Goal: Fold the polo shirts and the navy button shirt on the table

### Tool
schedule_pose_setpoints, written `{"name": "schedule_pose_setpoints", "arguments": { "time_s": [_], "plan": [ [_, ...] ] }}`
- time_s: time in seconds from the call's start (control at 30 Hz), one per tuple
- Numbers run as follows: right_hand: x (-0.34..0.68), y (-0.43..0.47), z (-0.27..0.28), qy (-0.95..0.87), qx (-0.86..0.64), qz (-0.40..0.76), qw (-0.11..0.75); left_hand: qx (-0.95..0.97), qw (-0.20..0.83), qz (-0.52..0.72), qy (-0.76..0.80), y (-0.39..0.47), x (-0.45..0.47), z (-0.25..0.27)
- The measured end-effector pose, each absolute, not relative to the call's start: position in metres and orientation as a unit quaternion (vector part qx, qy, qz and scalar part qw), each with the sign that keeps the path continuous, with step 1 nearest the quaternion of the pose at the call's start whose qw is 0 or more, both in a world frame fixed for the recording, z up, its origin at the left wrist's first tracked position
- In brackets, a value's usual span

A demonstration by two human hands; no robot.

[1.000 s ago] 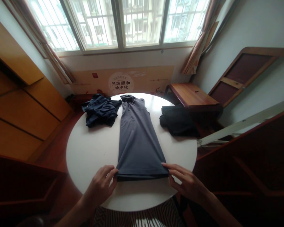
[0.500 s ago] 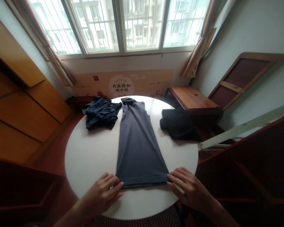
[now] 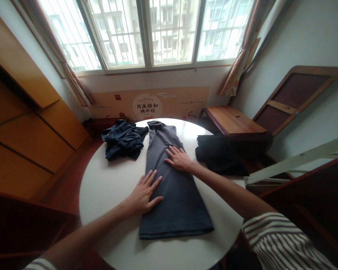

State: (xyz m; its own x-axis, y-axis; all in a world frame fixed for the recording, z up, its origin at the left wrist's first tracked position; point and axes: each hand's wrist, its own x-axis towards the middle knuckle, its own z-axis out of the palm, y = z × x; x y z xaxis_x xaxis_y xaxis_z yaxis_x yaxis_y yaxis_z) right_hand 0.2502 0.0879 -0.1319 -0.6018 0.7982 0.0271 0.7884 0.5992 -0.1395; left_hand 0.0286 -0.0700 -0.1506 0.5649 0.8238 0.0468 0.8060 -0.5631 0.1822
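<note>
A dark grey-blue shirt (image 3: 180, 202) lies lengthwise on the round white table (image 3: 109, 191), its wide hem toward me and a bunched, collar-like part at the far end. Flat on its left edge, about halfway up, rests my left hand (image 3: 146, 191), open with fingers spread. My right hand (image 3: 178, 158) lies open on the cloth farther up, toward the right edge, with its fingers stretched out. Slight creases run through the fabric near that hand. Neither hand grips the cloth.
A crumpled heap of navy clothing (image 3: 122, 140) sits at the table's far left. Folded black clothing (image 3: 218, 153) lies at the right edge. Beyond the table stand a wooden bench (image 3: 236, 120) and a printed panel (image 3: 183, 101) below the window.
Both hands have let go of the hem corners and moved up the shirt, the right one farther. They now lie flat on the cloth. The view has shifted slightly.
</note>
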Motion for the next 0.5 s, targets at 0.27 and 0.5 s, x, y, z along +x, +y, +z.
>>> {"name": "schedule_pose_setpoints", "arguments": {
  "time_s": [0.27, 0.5],
  "plan": [
    [0.252, 0.170, -0.106, -0.827, -0.555, 0.033, 0.085, 0.851, 0.105, 0.182, 0.482, -0.040, 0.014, -0.125],
    [0.242, 0.270, -0.097, -0.739, -0.661, 0.055, 0.116, 0.873, 0.068, 0.218, 0.431, 0.015, 0.047, -0.127]
  ]
}}
